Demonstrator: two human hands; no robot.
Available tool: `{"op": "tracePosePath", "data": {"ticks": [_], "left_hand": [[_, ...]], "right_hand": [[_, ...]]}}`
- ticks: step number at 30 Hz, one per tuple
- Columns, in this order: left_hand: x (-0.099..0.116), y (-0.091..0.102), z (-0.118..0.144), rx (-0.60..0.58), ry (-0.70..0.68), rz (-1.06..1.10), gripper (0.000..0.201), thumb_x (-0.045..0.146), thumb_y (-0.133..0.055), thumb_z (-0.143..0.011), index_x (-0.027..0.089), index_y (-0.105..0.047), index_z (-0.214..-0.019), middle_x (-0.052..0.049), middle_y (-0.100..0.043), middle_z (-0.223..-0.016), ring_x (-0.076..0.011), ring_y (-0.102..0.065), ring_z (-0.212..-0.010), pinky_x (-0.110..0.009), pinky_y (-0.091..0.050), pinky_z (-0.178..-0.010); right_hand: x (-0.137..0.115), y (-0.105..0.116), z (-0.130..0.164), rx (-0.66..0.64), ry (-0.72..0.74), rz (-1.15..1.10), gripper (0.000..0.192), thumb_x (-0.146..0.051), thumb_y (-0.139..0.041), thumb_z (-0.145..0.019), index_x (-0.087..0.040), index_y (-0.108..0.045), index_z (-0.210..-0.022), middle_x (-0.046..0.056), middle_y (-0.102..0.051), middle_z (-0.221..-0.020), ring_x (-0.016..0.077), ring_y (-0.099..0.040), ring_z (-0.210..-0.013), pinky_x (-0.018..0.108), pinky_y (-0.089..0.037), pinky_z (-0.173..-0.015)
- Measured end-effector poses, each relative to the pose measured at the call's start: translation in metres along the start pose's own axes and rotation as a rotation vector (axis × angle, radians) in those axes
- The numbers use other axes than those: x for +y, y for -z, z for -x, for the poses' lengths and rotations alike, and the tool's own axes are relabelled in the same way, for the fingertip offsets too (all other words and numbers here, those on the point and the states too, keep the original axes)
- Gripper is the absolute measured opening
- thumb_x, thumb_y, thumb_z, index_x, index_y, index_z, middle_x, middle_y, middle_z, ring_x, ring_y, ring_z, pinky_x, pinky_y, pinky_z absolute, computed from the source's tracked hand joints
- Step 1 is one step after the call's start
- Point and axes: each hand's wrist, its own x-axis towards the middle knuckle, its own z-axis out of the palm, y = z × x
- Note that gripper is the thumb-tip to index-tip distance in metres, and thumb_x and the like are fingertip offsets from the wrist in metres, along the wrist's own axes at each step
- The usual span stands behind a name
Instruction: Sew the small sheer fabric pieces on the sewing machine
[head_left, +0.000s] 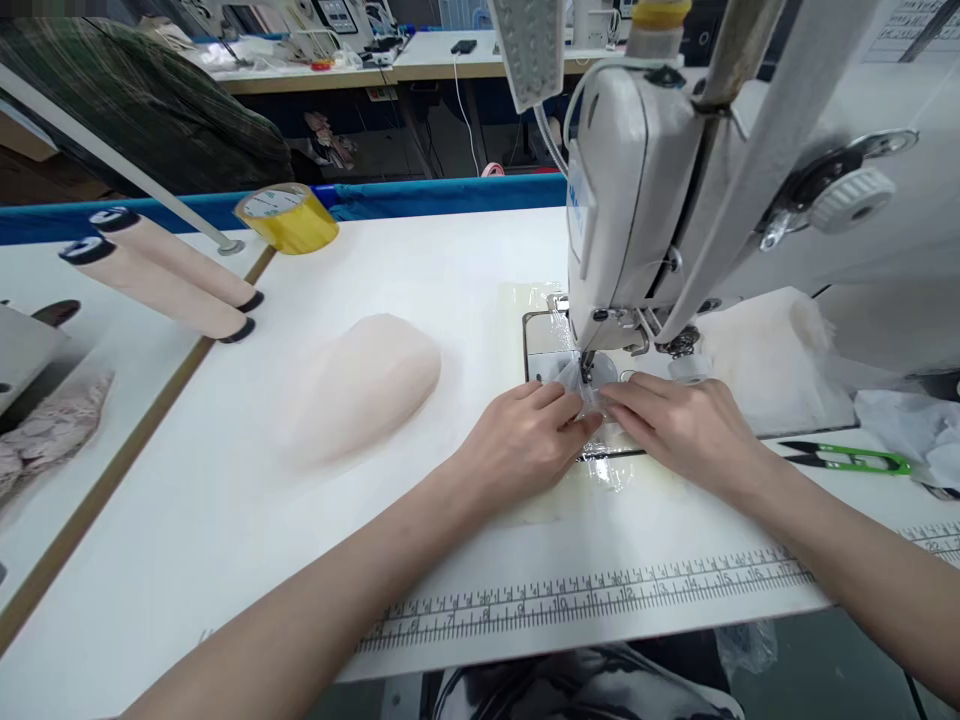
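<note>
Both hands are at the needle of a white sewing machine [626, 200]. My left hand [529, 430] is closed at the left of the presser foot [587, 368], fingers curled on a small piece of sheer whitish fabric [571, 374]. From the other side my right hand [675, 415] pinches at the same fabric, its fingertips just right of the foot. Much of the fabric is hidden under the fingers. To the left, a pale beige moulded cup [375, 385] lies on the white table [465, 560].
Green thread snips [855, 458] and folded pale fabric [772, 355] lie at right. Two beige thread spools [161, 285] and a roll of yellow tape [287, 218] are at left. A printed ruler [585, 597] runs along the front edge. A person's back [150, 110] shows behind.
</note>
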Motion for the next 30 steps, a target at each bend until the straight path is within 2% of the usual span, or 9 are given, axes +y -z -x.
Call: {"op": "tracePosePath", "data": {"ticks": [8,12,15,20,25,30], "left_hand": [[-0.001,-0.001,0.001,-0.005,0.009,0.001,0.023,0.018,-0.046,-0.094,0.016,-0.066,-0.082,-0.001,-0.059,-0.068,-0.0123,-0.05,-0.061,-0.026,-0.041,-0.054],[-0.001,-0.002,0.002,-0.001,-0.003,-0.003,0.026,0.018,-0.046,-0.093,0.015,-0.064,-0.075,-0.002,-0.058,-0.067,-0.013,-0.05,-0.061,-0.027,-0.04,-0.053],[-0.001,-0.003,0.002,0.009,-0.006,-0.006,0.025,0.016,-0.045,-0.093,0.015,-0.066,-0.079,-0.002,-0.057,-0.067,-0.0127,-0.05,-0.061,-0.027,-0.04,-0.053],[0.0,-0.003,0.003,0.013,0.01,-0.011,0.022,0.015,-0.046,-0.092,0.016,-0.067,-0.087,-0.002,-0.057,-0.068,-0.0127,-0.049,-0.062,-0.027,-0.039,-0.054],[0.0,-0.002,0.004,0.016,0.009,-0.013,0.021,0.015,-0.047,-0.092,0.015,-0.067,-0.084,-0.002,-0.058,-0.069,-0.0128,-0.05,-0.062,-0.027,-0.039,-0.055],[0.0,0.0,0.004,-0.005,0.021,-0.007,0.02,0.013,-0.049,-0.09,0.016,-0.067,-0.095,-0.003,-0.059,-0.071,-0.0135,-0.051,-0.063,-0.027,-0.041,-0.057]], "right_hand": [[-0.002,-0.002,-0.003,0.046,0.122,0.167,0.016,-0.012,-0.053,-0.086,-0.015,-0.069,-0.084,-0.002,-0.062,-0.061,0.0083,-0.042,-0.044,0.026,-0.019,-0.043],[-0.003,-0.003,-0.005,0.085,0.192,0.225,0.021,-0.007,-0.051,-0.085,-0.015,-0.063,-0.07,-0.003,-0.055,-0.055,0.0083,-0.039,-0.045,0.026,-0.019,-0.045],[-0.004,-0.004,-0.006,0.102,0.23,0.268,0.023,-0.001,-0.048,-0.081,-0.015,-0.059,-0.066,-0.004,-0.053,-0.055,0.0081,-0.038,-0.045,0.025,-0.019,-0.045],[-0.003,-0.004,-0.006,0.115,0.218,0.26,0.022,-0.003,-0.049,-0.08,-0.017,-0.056,-0.064,-0.005,-0.051,-0.053,0.0083,-0.04,-0.045,0.025,-0.019,-0.044],[-0.003,-0.003,-0.005,0.139,0.206,0.244,0.016,-0.01,-0.054,-0.082,-0.017,-0.063,-0.071,-0.006,-0.055,-0.052,0.0076,-0.041,-0.043,0.025,-0.021,-0.043],[0.001,0.01,0.001,0.119,0.081,0.068,0.014,-0.013,-0.053,-0.084,-0.018,-0.066,-0.08,-0.005,-0.062,-0.058,0.0067,-0.045,-0.044,0.024,-0.027,-0.045]]}}
